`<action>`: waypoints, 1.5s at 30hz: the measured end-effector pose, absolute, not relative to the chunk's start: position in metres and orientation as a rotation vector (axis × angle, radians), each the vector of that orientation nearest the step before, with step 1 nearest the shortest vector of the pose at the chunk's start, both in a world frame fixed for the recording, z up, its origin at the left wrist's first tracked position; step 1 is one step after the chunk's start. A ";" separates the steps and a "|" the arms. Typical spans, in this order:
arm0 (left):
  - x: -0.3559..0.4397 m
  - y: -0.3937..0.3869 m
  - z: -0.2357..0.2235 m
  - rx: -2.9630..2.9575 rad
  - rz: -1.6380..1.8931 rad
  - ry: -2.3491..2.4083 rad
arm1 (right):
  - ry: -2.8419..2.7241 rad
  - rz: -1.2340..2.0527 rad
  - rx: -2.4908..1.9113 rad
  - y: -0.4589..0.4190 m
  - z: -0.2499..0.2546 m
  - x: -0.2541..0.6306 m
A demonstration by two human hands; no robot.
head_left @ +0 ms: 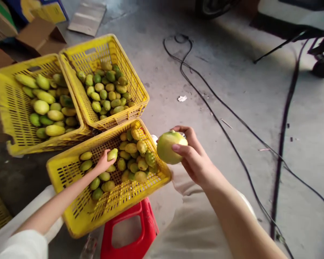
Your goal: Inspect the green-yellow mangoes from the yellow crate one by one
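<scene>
Both grasping: left hand (104, 163), small yellow-green fruit (112, 154) over nearest yellow crate (78, 223); right hand (196, 160), larger pale-green fruit (167, 148) near crate's end.

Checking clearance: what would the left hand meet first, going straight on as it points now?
Likely the fruit pile at the right end of the near yellow crate, with the held fruit ahead of the left hand. Depth is unclear; it may pass above.
</scene>
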State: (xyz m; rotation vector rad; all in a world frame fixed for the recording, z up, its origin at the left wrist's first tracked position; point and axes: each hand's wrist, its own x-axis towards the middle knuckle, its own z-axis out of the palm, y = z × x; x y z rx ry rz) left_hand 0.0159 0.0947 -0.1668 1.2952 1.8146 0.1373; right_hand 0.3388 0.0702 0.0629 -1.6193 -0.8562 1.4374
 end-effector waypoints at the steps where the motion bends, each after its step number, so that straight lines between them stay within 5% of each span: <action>1: 0.010 0.088 -0.147 1.257 0.150 1.782 | -0.803 1.473 -1.586 0.072 0.062 0.334; 8: -0.023 0.052 0.000 0.265 0.464 1.381 | -0.390 1.818 -1.219 0.085 0.054 0.281; 13: -0.001 0.057 0.053 -0.002 0.705 1.401 | -0.364 1.972 -1.135 0.084 0.043 0.257; 45: 0.014 0.079 0.037 0.030 0.965 1.449 | -0.394 1.994 -1.450 0.072 0.028 0.251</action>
